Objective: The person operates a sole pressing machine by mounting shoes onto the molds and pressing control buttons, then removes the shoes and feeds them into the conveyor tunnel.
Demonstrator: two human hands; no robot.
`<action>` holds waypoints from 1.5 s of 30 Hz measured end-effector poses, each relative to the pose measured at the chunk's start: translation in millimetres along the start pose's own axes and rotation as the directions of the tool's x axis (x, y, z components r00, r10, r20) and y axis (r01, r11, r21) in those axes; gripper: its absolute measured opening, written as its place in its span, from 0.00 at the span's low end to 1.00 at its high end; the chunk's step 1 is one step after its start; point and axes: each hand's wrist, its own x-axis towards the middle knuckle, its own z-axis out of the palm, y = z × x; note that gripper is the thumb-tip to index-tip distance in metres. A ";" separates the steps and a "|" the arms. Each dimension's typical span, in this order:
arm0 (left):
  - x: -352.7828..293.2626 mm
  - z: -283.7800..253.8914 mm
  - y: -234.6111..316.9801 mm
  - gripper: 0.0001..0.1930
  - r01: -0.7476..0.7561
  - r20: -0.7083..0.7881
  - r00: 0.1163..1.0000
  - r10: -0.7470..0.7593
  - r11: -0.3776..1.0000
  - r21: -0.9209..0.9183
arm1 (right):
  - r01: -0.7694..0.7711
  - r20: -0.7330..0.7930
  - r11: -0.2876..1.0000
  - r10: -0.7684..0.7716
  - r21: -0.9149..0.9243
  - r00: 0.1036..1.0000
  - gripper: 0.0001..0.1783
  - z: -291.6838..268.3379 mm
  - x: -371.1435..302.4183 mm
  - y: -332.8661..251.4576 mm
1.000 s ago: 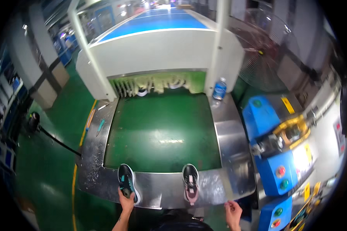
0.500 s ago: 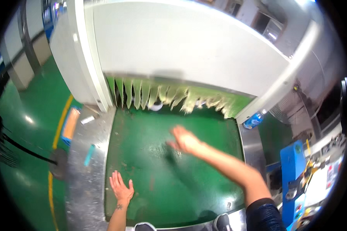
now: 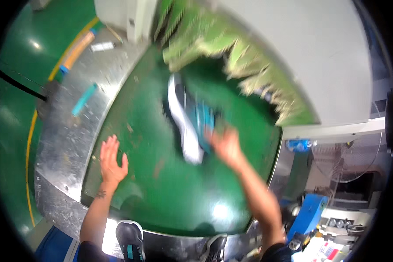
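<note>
A sneaker [image 3: 185, 118] with a white sole and a dark and teal upper lies tilted on its side on the green belt [image 3: 161, 196]. My right hand [image 3: 225, 144] is closed around the teal upper at the sneaker's near end; motion blurs the fingers. Over the belt's left part, my left hand [image 3: 112, 161] is open, its fingers stretched out, with nothing in it. Two more dark shoes, a left one [image 3: 130, 238] and a right one [image 3: 215, 249], show at the belt's near edge.
A white machine housing [image 3: 292, 39] with ragged green curtain strips [image 3: 231, 52] spans the belt's far end. The left metal ledge [image 3: 61, 153] bears a teal strip [image 3: 84, 99]. A blue bottle [image 3: 298, 145] is at the right, near a fan [image 3: 336, 159].
The sneaker has appeared on the belt, and my right hand has come onto it. The view has turned and shifted nearer the curtain. My left hand stays open over the belt.
</note>
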 end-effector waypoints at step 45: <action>-841.1 -286.9 930.9 0.44 -0.333 0.263 -0.213 0.941 0.183 -0.925 | 0.255 0.092 0.323 0.443 0.912 -0.892 0.26 -167.9 -1054.0 -586.6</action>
